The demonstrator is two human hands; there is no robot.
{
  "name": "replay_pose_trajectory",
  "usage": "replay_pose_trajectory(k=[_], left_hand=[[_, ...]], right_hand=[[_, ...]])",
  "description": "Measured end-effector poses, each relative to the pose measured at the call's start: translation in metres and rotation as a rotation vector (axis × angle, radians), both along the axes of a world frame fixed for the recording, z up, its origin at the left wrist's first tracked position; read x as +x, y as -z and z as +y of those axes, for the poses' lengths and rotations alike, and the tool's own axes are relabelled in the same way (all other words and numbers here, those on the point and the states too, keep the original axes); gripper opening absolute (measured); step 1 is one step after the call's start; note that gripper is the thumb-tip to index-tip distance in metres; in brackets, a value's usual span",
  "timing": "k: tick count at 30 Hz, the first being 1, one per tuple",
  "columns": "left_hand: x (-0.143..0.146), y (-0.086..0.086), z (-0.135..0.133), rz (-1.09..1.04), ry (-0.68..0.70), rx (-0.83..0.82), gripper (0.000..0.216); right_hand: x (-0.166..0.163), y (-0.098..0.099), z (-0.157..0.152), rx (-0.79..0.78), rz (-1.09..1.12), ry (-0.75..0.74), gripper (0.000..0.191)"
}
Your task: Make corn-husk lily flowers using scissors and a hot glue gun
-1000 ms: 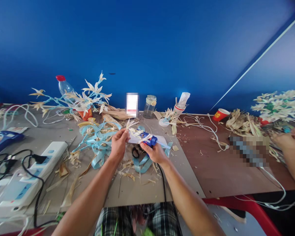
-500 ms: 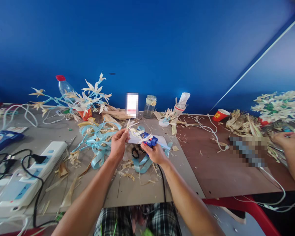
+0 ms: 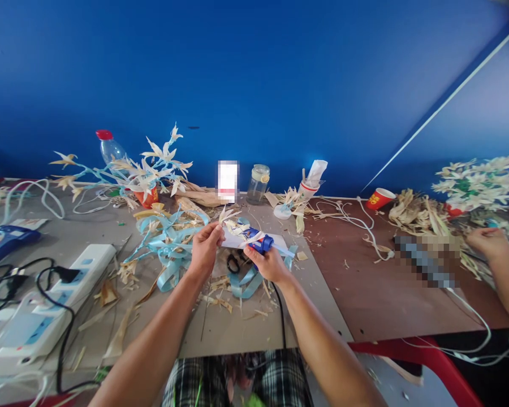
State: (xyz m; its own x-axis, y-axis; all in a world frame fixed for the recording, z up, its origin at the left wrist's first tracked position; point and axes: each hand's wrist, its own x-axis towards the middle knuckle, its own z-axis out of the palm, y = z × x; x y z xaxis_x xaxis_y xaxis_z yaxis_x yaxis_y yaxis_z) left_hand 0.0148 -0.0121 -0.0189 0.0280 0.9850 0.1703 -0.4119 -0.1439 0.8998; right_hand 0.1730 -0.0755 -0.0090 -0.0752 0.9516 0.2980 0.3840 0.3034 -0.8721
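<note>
My left hand (image 3: 207, 242) pinches a small pale husk flower (image 3: 225, 216), its petals sticking up past the fingertips. A thin wire runs down below that hand toward the table. My right hand (image 3: 266, 262) is wrapped round a blue glue gun (image 3: 260, 243), a glue stick poking out of its back end and a black cord hanging down. The gun's nozzle points left, toward the flower, and is partly hidden by pale husk strips. Beneath the hands lie black-handled scissors (image 3: 234, 263) and light blue ribbon (image 3: 246, 284).
On the left are a power strip (image 3: 74, 294) and another blue tool (image 3: 4, 243). Behind stand husk flowers in a red cup (image 3: 147, 196), a glass jar (image 3: 258, 183) and a tipped red cup (image 3: 380, 198). At right is another person's hand (image 3: 492, 244).
My hands and the glue gun stay almost where they were. The other person's hand at the right has shifted slightly.
</note>
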Motion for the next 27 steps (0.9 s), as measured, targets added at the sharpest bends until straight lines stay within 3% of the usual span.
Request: replay_pose_trajectory(k=[8, 16, 27], left_hand=[[-0.0025, 0.0017, 0.0026, 0.021, -0.008, 0.006, 0.016], [-0.0008, -0.002, 0.0002, -0.007, 0.007, -0.031, 0.011], [0.0004, -0.0019, 0.0, 0.081, -0.024, -0.033, 0.014]], right_hand=[[-0.0006, -0.0038, -0.0019, 0.018, -0.034, -0.01, 0.028], [0.0003, 0.0003, -0.0028, 0.036, 0.103, 0.019, 0.03], [-0.0022, -0.0017, -0.001, 0.019, -0.009, -0.005, 0.029]])
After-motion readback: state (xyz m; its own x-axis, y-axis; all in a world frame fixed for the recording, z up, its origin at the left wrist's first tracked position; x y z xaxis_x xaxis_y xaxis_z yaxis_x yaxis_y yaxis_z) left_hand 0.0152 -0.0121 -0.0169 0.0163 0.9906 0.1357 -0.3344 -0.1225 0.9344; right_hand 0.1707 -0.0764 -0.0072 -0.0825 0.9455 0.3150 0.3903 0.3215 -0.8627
